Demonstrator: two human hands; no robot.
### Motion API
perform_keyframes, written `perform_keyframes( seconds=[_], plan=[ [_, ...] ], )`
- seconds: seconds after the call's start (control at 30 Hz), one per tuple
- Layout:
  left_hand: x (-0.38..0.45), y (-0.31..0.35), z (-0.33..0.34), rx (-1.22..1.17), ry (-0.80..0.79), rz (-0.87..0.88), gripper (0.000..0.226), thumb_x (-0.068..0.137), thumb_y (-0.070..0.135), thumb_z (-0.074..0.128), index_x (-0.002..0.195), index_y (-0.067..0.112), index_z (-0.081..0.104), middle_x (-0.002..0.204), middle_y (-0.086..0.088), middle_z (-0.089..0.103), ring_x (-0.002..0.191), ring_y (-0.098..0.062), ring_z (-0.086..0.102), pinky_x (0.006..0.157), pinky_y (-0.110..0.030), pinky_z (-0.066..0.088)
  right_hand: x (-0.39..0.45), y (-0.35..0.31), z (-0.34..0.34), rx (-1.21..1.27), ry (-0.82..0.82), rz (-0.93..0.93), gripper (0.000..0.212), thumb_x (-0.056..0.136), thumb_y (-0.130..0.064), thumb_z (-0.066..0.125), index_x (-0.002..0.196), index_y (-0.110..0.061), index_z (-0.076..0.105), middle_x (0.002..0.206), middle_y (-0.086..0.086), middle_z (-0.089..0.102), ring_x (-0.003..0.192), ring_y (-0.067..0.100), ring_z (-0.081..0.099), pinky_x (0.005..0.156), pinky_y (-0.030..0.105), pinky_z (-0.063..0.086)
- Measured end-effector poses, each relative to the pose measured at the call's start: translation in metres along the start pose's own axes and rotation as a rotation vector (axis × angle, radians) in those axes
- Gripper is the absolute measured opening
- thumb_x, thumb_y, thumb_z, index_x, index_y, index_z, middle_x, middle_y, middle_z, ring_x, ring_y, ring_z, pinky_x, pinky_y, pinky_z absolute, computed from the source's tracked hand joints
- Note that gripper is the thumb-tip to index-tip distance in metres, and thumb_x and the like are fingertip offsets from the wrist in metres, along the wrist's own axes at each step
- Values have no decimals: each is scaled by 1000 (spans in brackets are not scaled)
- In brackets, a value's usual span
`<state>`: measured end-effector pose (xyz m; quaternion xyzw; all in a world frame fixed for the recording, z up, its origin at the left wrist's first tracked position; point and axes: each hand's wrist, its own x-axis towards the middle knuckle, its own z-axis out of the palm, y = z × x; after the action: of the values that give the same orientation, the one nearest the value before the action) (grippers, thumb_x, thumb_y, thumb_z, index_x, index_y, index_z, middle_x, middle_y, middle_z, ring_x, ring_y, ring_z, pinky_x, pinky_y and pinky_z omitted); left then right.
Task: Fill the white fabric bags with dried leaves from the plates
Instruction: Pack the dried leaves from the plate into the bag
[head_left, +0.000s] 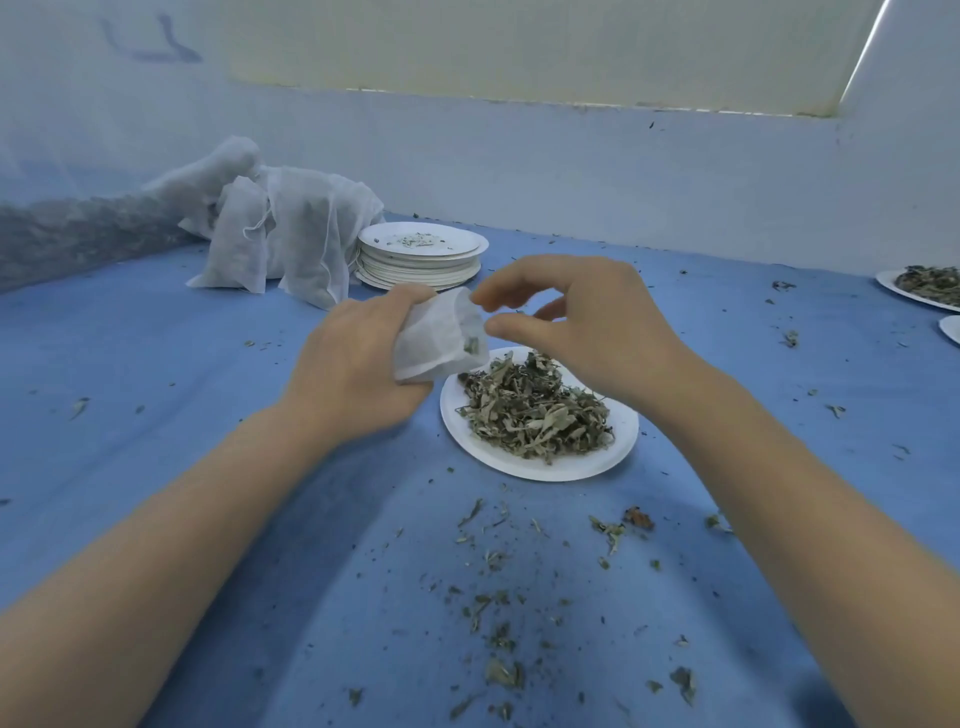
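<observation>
My left hand (358, 364) grips a small white fabric bag (439, 340) just above the left edge of a white paper plate (540, 465). A heap of dried leaves (537, 410) lies on that plate. A few leaves show at the bag's mouth. My right hand (576, 322) hovers at the bag's opening with fingers loosely curled; thumb and forefinger are apart and hold nothing that I can see.
A pile of filled white bags (291, 234) lies at the back left beside a stack of used plates (421, 257). Another plate with leaves (924, 283) sits at the far right edge. Leaf crumbs (493, 613) litter the blue cloth (156, 389) near me.
</observation>
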<state>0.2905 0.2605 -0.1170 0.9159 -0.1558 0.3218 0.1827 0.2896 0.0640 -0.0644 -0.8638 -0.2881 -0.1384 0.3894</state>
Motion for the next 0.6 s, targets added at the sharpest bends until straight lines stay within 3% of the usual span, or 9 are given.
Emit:
perform_keyframes(
  seconds=[0.1, 0.2, 0.27, 0.37, 0.5, 0.6],
  plan=[
    [-3, -7, 3, 100, 10, 21, 48, 65, 13, 70, 112, 8, 58, 91, -9, 65, 78, -36, 56, 67, -29, 31, 0, 5, -3, -255, -171, 70, 15, 84, -30, 65, 99, -29, 65, 86, -16, 65, 82, -2, 57, 80, 20, 47],
    [-5, -9, 3, 144, 27, 71, 48, 62, 21, 60, 106, 5, 60, 87, -10, 66, 73, -35, 60, 68, -34, 41, -3, 5, 2, -339, -440, 138, 34, 76, -55, 65, 108, -42, 59, 89, -23, 56, 88, -1, 52, 75, 21, 45],
    [-6, -9, 4, 149, 19, 98, 51, 58, 23, 59, 106, 4, 60, 89, -10, 66, 73, -34, 61, 69, -36, 43, -5, 4, 7, -433, -547, 117, 49, 70, -59, 69, 116, -47, 54, 84, -25, 47, 86, 0, 44, 67, 20, 37],
    [-7, -11, 5, 156, 3, 108, 55, 56, 25, 61, 107, 4, 60, 93, -10, 66, 77, -34, 62, 71, -37, 43, -4, 6, 12, -480, -546, 91, 52, 70, -55, 73, 118, -44, 54, 82, -24, 43, 83, 1, 41, 64, 20, 34],
    [-8, -14, 5, 137, 4, 50, 58, 58, 25, 59, 112, 6, 58, 98, -9, 64, 85, -33, 60, 76, -35, 39, -4, 8, 15, -465, -503, 60, 39, 76, -46, 72, 112, -38, 59, 73, -23, 40, 70, -4, 39, 54, 15, 27],
    [-9, -14, 4, 104, 26, -11, 54, 60, 20, 65, 112, 6, 58, 100, -8, 63, 87, -32, 58, 76, -31, 33, -2, 10, 11, -447, -442, 58, 33, 77, -44, 71, 109, -39, 63, 74, -20, 46, 69, -5, 41, 55, 12, 30]
  ],
)
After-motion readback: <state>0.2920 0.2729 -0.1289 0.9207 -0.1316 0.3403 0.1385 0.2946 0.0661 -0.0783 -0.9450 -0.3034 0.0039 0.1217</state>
